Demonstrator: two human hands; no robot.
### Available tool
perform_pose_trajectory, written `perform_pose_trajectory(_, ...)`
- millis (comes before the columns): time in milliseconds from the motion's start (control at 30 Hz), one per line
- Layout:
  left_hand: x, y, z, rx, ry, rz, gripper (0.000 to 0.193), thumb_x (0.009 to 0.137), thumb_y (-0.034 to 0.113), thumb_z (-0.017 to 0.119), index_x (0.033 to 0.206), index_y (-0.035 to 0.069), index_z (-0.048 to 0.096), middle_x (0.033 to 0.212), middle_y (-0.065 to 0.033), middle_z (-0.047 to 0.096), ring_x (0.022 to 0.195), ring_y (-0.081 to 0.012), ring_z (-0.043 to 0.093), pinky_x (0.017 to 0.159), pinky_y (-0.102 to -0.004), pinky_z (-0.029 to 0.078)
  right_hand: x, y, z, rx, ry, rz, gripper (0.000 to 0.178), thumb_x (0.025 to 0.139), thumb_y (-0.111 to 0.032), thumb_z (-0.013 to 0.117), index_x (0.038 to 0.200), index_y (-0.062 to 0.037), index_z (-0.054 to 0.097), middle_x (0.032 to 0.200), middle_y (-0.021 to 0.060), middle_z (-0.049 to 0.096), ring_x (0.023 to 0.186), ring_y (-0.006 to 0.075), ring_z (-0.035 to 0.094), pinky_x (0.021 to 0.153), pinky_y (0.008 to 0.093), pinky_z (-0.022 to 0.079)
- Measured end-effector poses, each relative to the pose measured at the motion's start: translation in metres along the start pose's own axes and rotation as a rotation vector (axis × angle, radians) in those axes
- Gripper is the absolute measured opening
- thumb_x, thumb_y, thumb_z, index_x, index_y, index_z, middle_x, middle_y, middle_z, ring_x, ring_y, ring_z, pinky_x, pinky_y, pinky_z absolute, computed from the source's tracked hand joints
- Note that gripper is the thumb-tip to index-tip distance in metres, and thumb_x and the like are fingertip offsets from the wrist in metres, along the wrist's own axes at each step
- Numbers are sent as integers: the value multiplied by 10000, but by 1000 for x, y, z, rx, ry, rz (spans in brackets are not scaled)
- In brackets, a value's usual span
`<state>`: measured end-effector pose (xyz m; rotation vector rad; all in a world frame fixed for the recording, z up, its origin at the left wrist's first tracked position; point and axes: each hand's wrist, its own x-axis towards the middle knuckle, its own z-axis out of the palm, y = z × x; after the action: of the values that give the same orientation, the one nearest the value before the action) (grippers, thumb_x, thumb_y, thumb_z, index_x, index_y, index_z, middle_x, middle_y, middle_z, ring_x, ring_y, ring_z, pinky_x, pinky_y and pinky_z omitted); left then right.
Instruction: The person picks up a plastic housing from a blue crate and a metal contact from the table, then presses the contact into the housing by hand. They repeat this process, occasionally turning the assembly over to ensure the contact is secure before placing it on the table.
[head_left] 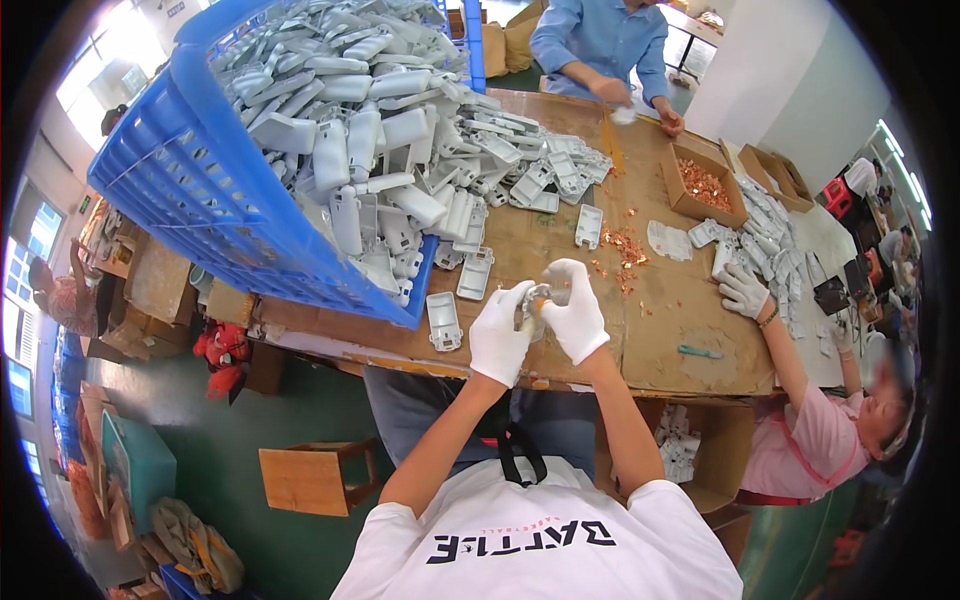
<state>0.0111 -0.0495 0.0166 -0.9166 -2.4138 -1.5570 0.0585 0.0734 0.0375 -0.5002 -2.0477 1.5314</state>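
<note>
White gloves cover both my hands, which meet above the near edge of the cardboard-covered table. Between them is a small pale plastic casing, mostly hidden by the fingers. My left hand is closed on its left side. My right hand curls round the other side, thumb and fingers pinching at its top. Two open pale casings, one nearer and one a little farther, lie left of my left hand. Beyond my right hand lie a single casing and loose copper-coloured pieces.
A tilted blue crate spills a heap of casings onto the table. A cardboard box holds copper pieces. At right, a co-worker's gloved hand rests near more casings; another person in blue works opposite. A teal-handled tool lies at right.
</note>
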Motion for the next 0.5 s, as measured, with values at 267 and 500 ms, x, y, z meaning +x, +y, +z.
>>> perform_pose_trajectory(267,-19,8,-17,55,-90,-52,514,749,62,700,1240,127,562,1040,-100,612,932,-295,631,771,-372,519,-17,5,-5,-192,-251,39,205,827,-64,608,1015,12,634,824,90,663,776,116,614,729,270,496)
perform_pose_trajectory(500,-18,16,-30,36,-199,-28,581,760,97,710,1305,100,510,1086,-125,606,960,-305,629,830,-357,511,-18,9,-12,-191,-222,28,209,808,-105,649,1001,-23,650,843,121,686,769,193,668,715,303,517)
